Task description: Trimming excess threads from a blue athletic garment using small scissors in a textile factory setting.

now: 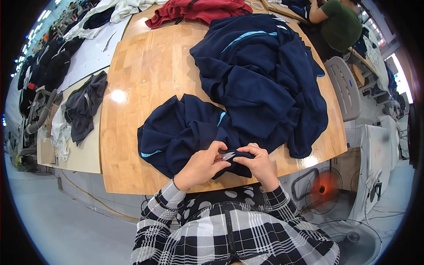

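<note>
Close to the near edge of the table, my left hand (199,167) is closed around a small pair of thread snips (228,156), their silver blades pointing toward the right hand. Most of the snips' handle is hidden by the fingers. My right hand (259,165) pinches a fold of a navy garment (181,128) between thumb and fingers, right beside the blade tips. Light-blue trim shows on this bunched cloth. A larger heap of navy garments (260,84), also with light-blue trim, lies against it on the right and reaches toward the far side.
The wooden table (145,57) carries a red garment (198,9) at its far end. Dark grey cloth (87,106) hangs over a side table on the left. To the right stand a grey chair (343,88) and fans (322,190). Another person (340,24) sits at far right.
</note>
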`<state>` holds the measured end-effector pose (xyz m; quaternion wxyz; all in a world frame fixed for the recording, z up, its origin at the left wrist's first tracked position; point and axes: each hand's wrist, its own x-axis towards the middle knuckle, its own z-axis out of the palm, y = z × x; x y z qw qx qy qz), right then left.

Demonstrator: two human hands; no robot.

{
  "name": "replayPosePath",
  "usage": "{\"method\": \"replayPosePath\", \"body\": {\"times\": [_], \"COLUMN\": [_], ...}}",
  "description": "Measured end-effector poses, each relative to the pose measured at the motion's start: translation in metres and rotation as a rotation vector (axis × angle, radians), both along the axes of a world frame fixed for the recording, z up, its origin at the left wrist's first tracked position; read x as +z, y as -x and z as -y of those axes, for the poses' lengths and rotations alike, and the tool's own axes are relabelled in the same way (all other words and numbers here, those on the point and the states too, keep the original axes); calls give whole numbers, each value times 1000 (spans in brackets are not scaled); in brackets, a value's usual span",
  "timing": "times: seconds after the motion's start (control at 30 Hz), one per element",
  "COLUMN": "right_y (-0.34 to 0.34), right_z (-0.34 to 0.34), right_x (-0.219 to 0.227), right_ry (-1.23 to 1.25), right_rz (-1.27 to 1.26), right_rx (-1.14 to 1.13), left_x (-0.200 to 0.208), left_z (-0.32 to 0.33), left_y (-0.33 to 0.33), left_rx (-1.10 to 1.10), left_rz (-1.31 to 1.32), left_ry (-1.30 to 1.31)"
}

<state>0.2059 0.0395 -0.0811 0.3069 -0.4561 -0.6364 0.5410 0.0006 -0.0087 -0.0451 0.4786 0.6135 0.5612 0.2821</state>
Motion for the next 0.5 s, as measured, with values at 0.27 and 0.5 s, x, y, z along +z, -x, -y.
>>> {"method": "replayPosePath", "body": {"times": [0.27,0.5], "right_y": [0,-2], "right_z": [1,-1], "right_x": [4,4], "right_ry": [-63,-32], "right_rz": [42,17], "right_rx": [25,22], "left_x": [-4,-4], "left_z": [-2,-3], "left_y": [-4,-5], "left_rx": [-23,2], "left_rz": [-17,40], "left_ry": [-48,-35]}}
